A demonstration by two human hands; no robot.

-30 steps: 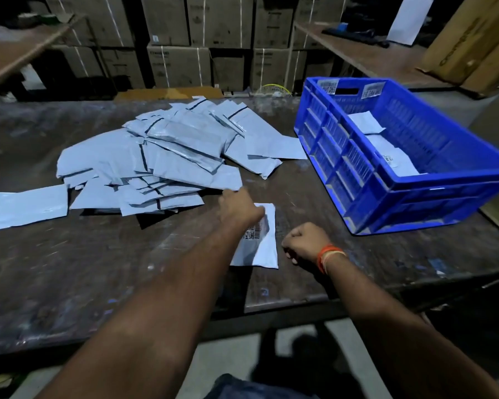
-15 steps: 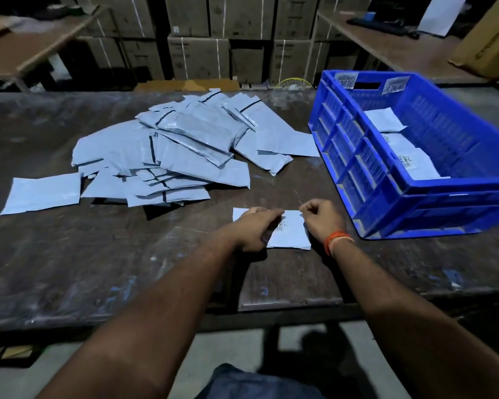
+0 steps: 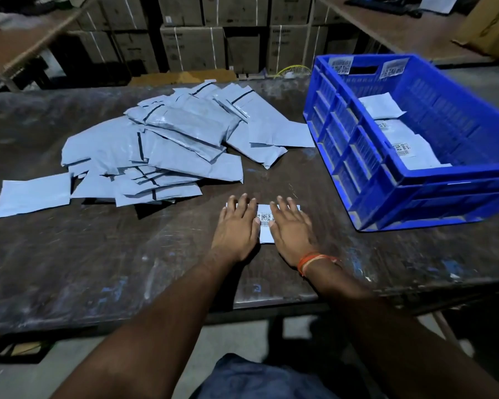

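With the left hand (image 3: 236,228) and right hand (image 3: 293,230) flat, fingers straight and grasping nothing, on the labelled packet (image 3: 266,236) at the table's (image 3: 98,254) near middle, the person should probably smooth evenly outward to avoid creases.

left hand (image 3: 236,228) flat, right hand (image 3: 291,230) flat, side by side

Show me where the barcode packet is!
In the head view the packet lies on the table, pressed under the left hand and right hand, nearer than the packet pile and left of the blue crate.
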